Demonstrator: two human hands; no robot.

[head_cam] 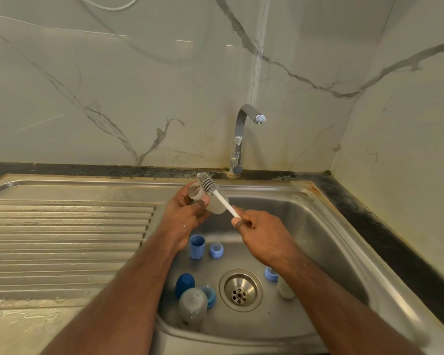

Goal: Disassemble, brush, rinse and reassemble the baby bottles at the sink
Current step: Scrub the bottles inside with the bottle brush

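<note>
A big marble wall stands behind a steel sink, which sits in a dark counter. A ridged draining board lies on the left side of the sink, and it looks wet near the front. A shiny tap rises at the back, and no water shows under its spout.

Over the sink bowl, the left hand grips a clear baby bottle tipped on its side, with its open mouth turned to the left. The right hand pinches the white handle of a bottle brush. The grey bristle head sits just by the bottle's mouth, outside it.

Down in the bowl lies another clear bottle, next to the round drain. A dark blue cap stands beside it. A lighter blue cap stands farther back, near a blue ring with a teat. Another blue ring is tucked behind the lying bottle. A third bottle lies half hidden under the right arm.
</note>
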